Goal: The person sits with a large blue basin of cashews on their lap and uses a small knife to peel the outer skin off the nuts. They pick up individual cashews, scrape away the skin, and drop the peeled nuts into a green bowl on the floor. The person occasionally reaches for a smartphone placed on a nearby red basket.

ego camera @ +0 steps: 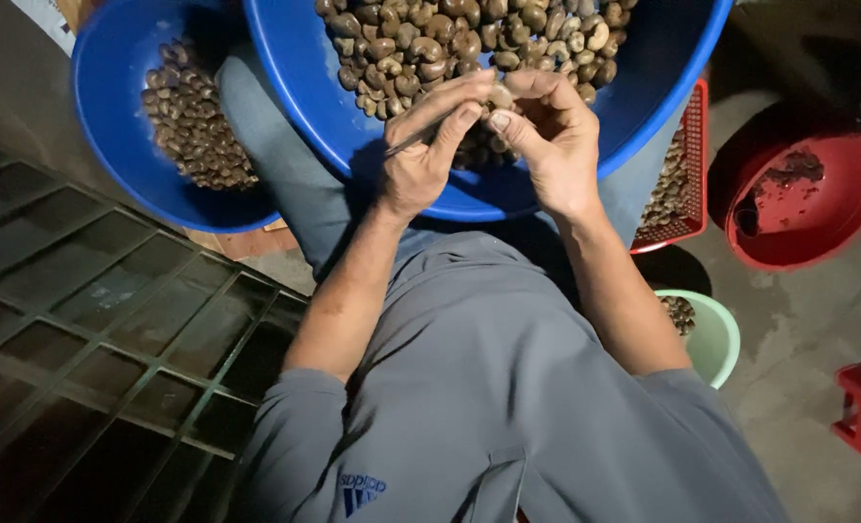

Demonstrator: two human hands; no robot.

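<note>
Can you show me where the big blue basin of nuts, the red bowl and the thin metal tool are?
big blue basin [663,87], head view, bare inner wall.
red bowl [837,208], head view, inner wall.
thin metal tool [413,141], head view, middle of shaft, in left hand [429,145].

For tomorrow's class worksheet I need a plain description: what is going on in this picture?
A seated person in grey clothes works over a large blue basin of brown nuts resting on the lap. The left hand holds a thin metal pick; the right hand pinches a single nut between its fingers. The hands meet over the basin. A second blue basin of nuts sits to the left. To the right stand a red basket, a red bowl and a green bowl.
</note>
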